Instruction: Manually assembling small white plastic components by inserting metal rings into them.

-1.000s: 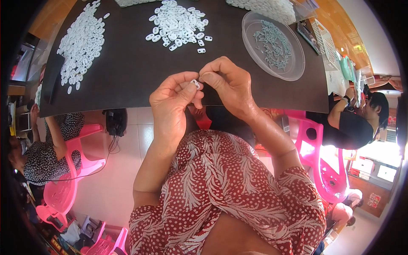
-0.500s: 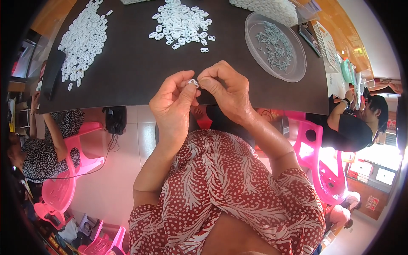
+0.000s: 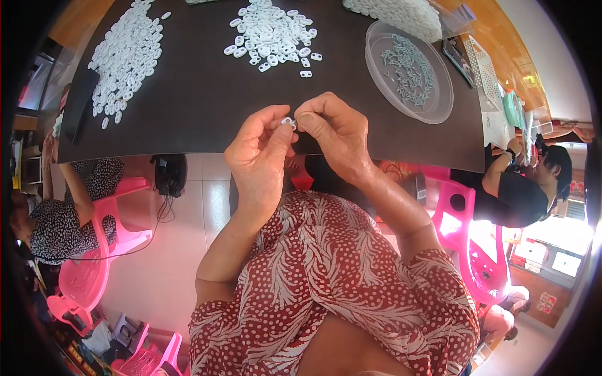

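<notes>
My left hand [image 3: 262, 153] pinches a small white two-holed plastic piece [image 3: 288, 123] between thumb and fingers, over the front edge of the dark table [image 3: 200, 116]. Right beside it, my right hand [image 3: 335, 135] is closed in a pinch at the piece's right side; what sits between its fingertips is too small to make out. Beyond my hands lies a pile of white two-holed pieces [image 3: 269, 37]. To the left spreads a larger pile of white oval pieces [image 3: 128, 59]. A round clear tray [image 3: 442, 103] at the right holds many small grey-green screw-like pins [image 3: 411, 72].
A clear container of white pieces [image 3: 398, 15] stands at the far right, near a phone [image 3: 459, 61] and a white perforated basket [image 3: 481, 69]. A black object [image 3: 81, 103] lies at the table's left edge. People sit on both sides near pink chairs [image 3: 461, 213].
The view has shifted slightly, so the table things sit a little differently. Both hands keep their pinch around the white piece, with only slight finger movement.
</notes>
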`<state>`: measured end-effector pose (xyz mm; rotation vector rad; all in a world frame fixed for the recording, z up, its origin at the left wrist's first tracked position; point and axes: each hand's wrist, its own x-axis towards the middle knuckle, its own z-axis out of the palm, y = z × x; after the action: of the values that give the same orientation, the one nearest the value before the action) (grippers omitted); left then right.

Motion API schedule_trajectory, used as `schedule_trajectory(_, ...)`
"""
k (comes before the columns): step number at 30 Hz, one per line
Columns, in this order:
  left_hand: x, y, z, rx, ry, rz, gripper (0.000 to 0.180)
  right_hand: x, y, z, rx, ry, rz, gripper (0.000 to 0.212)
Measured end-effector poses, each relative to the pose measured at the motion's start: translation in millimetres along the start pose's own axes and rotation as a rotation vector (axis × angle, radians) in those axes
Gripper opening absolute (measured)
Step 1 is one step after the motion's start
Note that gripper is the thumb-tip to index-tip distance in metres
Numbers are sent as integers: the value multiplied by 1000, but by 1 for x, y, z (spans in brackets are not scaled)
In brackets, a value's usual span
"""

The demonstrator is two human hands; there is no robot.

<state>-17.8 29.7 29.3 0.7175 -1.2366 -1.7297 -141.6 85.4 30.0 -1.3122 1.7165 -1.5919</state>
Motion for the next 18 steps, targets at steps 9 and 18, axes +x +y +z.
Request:
schedule_trajectory(9,1,0,-2,1,8,17,20,-1,2,1,-9,-7,-6,3)
schedule_trajectory(18,-1,0,-2,42,2,-7,18,-1,3,3,56,-15,16,4)
